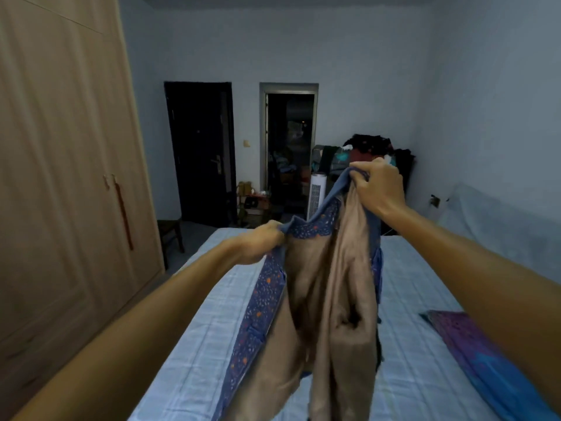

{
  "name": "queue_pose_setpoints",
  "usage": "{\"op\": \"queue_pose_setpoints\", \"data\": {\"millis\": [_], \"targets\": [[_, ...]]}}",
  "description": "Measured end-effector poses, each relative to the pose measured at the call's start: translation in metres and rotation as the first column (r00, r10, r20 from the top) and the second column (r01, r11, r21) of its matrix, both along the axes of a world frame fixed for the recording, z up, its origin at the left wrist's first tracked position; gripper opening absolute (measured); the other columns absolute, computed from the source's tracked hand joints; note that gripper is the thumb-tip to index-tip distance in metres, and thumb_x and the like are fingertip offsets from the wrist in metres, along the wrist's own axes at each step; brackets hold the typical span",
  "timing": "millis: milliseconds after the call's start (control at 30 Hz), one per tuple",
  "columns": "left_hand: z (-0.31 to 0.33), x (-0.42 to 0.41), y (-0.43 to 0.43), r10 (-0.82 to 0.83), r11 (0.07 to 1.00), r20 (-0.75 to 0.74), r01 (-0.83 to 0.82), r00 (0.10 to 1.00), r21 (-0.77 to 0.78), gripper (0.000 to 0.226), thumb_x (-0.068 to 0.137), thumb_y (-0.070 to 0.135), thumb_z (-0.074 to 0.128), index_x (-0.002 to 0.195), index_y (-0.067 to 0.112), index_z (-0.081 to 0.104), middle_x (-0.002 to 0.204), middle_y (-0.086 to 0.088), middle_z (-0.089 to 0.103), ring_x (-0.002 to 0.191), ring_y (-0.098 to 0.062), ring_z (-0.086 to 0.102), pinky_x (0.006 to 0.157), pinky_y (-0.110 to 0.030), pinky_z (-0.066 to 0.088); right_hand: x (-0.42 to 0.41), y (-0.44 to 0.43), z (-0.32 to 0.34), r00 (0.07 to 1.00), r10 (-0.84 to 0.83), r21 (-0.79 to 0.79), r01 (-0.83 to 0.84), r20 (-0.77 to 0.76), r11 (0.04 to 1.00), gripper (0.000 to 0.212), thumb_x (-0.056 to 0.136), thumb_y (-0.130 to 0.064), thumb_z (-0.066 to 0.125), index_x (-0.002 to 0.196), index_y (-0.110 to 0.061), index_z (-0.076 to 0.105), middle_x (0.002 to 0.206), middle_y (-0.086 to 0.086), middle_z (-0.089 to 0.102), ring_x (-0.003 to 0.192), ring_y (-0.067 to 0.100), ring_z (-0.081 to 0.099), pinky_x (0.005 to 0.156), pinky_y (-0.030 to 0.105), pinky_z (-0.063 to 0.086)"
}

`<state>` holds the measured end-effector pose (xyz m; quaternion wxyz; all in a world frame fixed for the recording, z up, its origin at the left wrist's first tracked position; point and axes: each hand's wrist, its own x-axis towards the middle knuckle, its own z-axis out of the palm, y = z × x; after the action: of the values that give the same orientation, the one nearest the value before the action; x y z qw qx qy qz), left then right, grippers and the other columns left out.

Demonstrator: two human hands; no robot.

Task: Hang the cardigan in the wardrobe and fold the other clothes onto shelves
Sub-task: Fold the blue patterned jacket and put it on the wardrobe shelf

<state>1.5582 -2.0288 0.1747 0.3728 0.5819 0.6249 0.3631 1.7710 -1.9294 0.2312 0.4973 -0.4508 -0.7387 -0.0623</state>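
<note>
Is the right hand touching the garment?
Touching. The head view shows the right hand pinching the garment by its blue top edge in a closed grip.

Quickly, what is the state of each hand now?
Left hand: gripping the edge of the blue floral, brown-lined garment.
Right hand: gripping the same garment, higher.

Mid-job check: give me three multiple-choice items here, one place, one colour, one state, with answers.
1. The purple cloth lies: A) on the right side of the bed B) on the floor C) over a door.
2. The lining of the garment is: A) white B) brown C) green.
3. The garment is: A) folded flat B) on a hanger C) held up by both hands.
Answers: 1A, it rests on the sheet at right; 2B, brown inside the blue patterned shell; 3C, left hand and right hand grip its top edge.
</note>
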Motion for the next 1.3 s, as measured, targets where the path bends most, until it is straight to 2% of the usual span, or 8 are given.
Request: {"op": "queue_pose_setpoints", "data": {"millis": [133,233,333,533,700,833,1000,1300], "targets": [[-0.016,0.002,-0.013,-0.192,0.979,-0.13,0.199,0.973,0.048,0.029,0.093,-0.003,0.047,0.122,0.004,0.049,0.1,-0.007,0.061,0.082,-0.01,0.059,0.064,-0.014,0.051,0.005,-0.016,0.005,0.999,0.014,0.038,-0.012,-0.049,0.999,0.025,0.091,-0.025,0.058,0.113,-0.022,0.069,0.1,0.01,0.064,0.092,0.026,0.059,0.076,0.027,0.04],[-0.026,0.005,-0.009,-0.23,0.953,-0.342,0.282,0.911,0.109,0.011,0.09,0.009,0.06,0.098,0.002,0.065,0.089,-0.011,0.069,0.077,-0.017,0.064,0.068,-0.03,0.056,0.004,-0.028,0.004,0.998,-0.004,0.031,0.006,-0.065,0.999,0.023,0.09,-0.029,0.06,0.109,-0.022,0.072,0.098,0.008,0.066,0.091,0.025,0.06,0.078,0.029,0.043],[-0.038,0.011,0.0,0.0,0.946,-0.528,0.172,0.849,0.276,0.027,0.084,0.028,0.069,0.076,0.002,0.067,0.076,-0.013,0.068,0.068,-0.022,0.06,0.061,-0.034,0.045,0.008,-0.035,0.003,0.997,-0.033,0.01,0.034,-0.068,0.999,0.02,0.09,-0.032,0.06,0.102,-0.024,0.074,0.096,0.006,0.068,0.089,0.023,0.06,0.079,0.031,0.047],[-0.03,0.026,-0.005,0.322,0.754,0.094,-0.315,0.942,0.576,0.037,0.09,0.032,0.062,0.075,-0.001,0.059,0.07,-0.013,0.059,0.063,-0.02,0.053,0.057,-0.036,0.042,0.041,-0.047,-0.012,0.986,-0.138,-0.001,0.139,0.098,0.99,0.034,0.096,-0.037,0.047,0.088,-0.012,0.068,0.086,0.014,0.063,0.078,0.033,0.059,0.067,0.037,0.047],[-0.001,0.033,-0.017,0.391,0.486,0.111,-0.307,0.914,0.818,0.049,0.091,0.032,0.061,0.056,0.018,0.028,0.048,0.004,0.032,0.046,-0.008,0.029,0.045,-0.033,0.027,0.065,-0.06,-0.028,0.982,-0.17,0.017,0.169,0.079,0.985,0.042,0.095,-0.034,0.05,0.06,-0.012,0.05,0.061,0.01,0.056,0.061,0.032,0.055,0.054,0.03,0.029],[0.012,0.04,-0.02,0.392,0.403,0.062,-0.232,0.918,0.885,0.051,0.091,0.034,0.06,0.056,0.012,0.031,0.045,0.004,0.027,0.044,-0.006,0.024,0.045,-0.029,0.021,0.079,-0.072,-0.032,0.984,-0.169,0.078,0.165,0.056,0.983,0.044,0.094,-0.033,0.05,0.061,-0.005,0.055,0.06,0.011,0.057,0.057,0.026,0.052,0.053,0.03,0.025],[0.025,0.041,-0.013,0.43,0.404,0.053,-0.245,0.901,0.882,0.053,0.09,0.039,0.06,0.053,0.018,0.027,0.046,0.007,0.025,0.043,-0.004,0.022,0.044,-0.024,0.02,0.087,-0.065,-0.027,0.994,-0.105,0.061,0.103,0.031,0.993,0.047,0.094,-0.038,0.05,0.067,-0.002,0.061,0.064,0.015,0.061,0.06,0.027,0.056,0.057,0.037,0.039],[0.028,0.003,0.086,0.516,0.596,-0.051,-0.315,0.855,0.739,0.05,0.082,0.043,0.068,0.049,0.022,0.036,0.05,0.006,0.037,0.045,-0.003,0.034,0.044,-0.021,0.026,0.063,0.044,-0.004,0.976,0.126,-0.246,-0.08,0.177,0.966,0.053,0.094,-0.038,0.051,0.054,-0.004,0.044,0.053,0.006,0.034,0.044,0.012,0.027,0.044,0.023,0.023]]}}
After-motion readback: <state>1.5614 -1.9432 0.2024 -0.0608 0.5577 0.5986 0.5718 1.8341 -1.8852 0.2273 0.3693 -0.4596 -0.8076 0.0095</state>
